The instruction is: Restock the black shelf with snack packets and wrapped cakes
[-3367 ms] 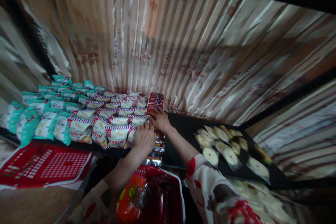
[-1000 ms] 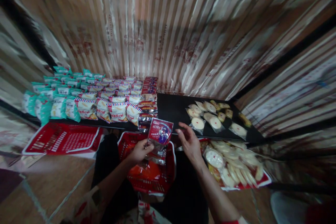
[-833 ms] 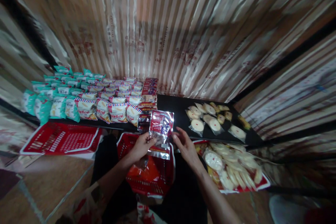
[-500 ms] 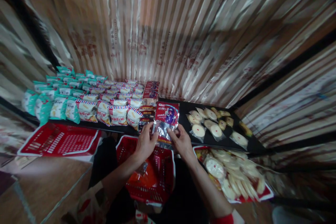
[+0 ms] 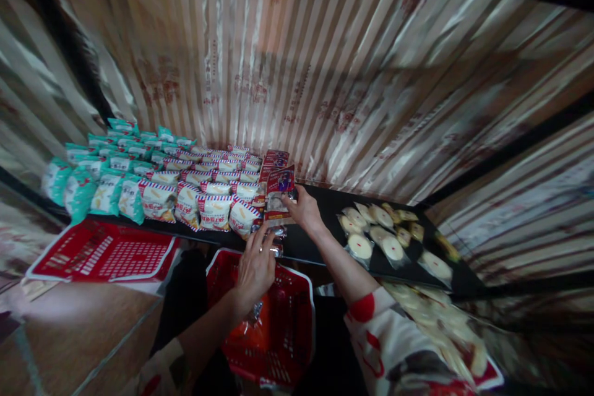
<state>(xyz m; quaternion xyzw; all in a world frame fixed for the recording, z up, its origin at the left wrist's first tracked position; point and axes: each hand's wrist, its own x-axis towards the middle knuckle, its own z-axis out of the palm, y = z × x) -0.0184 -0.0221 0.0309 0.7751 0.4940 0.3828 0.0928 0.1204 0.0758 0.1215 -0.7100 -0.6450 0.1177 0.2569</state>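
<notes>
Where striped foil [image 5: 352, 74] rises, black shelf [image 5: 325, 213].

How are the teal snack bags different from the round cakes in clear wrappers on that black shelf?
The teal snack bags are opaque and packed in tight rows at the shelf's left end; the round cakes sit in see-through wrappers, loosely scattered on the right. The bags stand leaning; the cakes lie flat. Both rest on the same black shelf.

Bare hands [image 5: 255, 269], forearms uncovered, loose white sleeves [image 5: 394, 346] printed with red and dark blotches
</notes>
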